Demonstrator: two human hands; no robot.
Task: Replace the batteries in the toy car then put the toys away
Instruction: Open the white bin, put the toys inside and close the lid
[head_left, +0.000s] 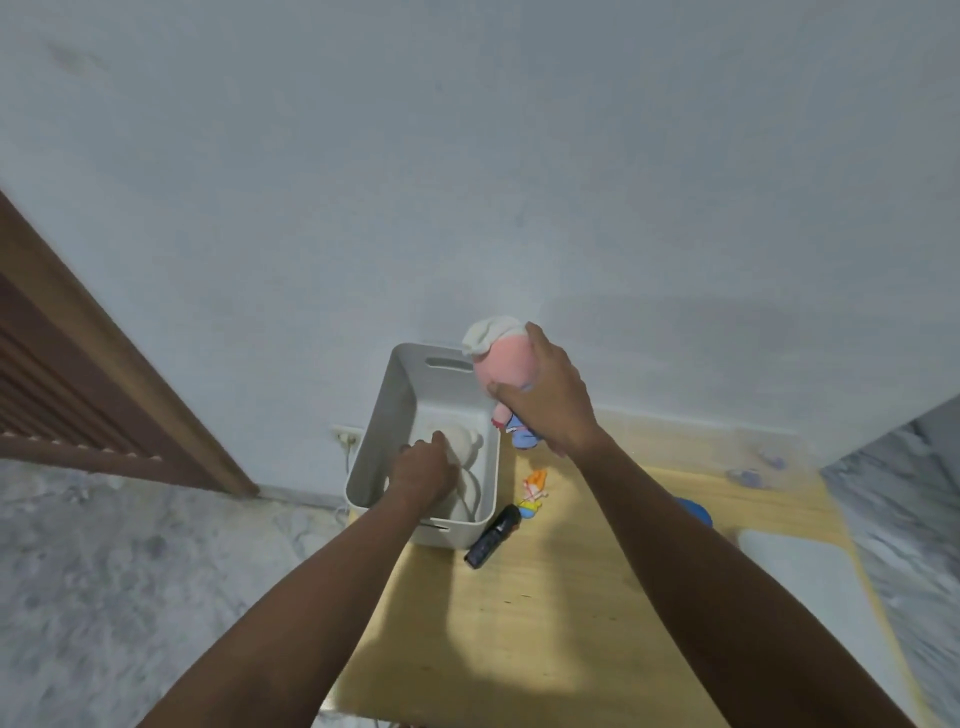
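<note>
Landmark: white storage bin (410, 395), open-topped, slot handle in its far wall, standing at the far left corner of the wooden table (561, 597).
Left arm: bare forearm reaches forward from the lower left and crosses the bin's near rim.
Left hand (422, 474): inside the bin, knuckles up, fingers curled down onto the white plush bear (464, 448); it appears to grip the toy, though the fingertips are hidden behind the hand.
White plush bear: lies inside the bin against its right wall, round ears toward the far wall, body partly covered by the left hand.
Right arm: bare forearm stretches forward from the lower right, wrist raised above the table just right of the bin.
Right hand (545, 395): back of hand toward the camera, thumb and fingers wrapped around the pink plush doll (501, 361), holding it firmly.
Pink plush doll: held in the air over the bin's far right corner, white cap uppermost, blue and red parts hanging below the hand.
Small orange figure (534, 491): lies on the table just right of the bin's right wall.
Black object (492, 536): long and dark, lying tilted on the table by the bin's near right corner; too blurred to identify.
Blue object (693, 512): on the table, well right of the bin, mostly hidden behind the right forearm.
Toy car: cannot tell where it is.
</note>
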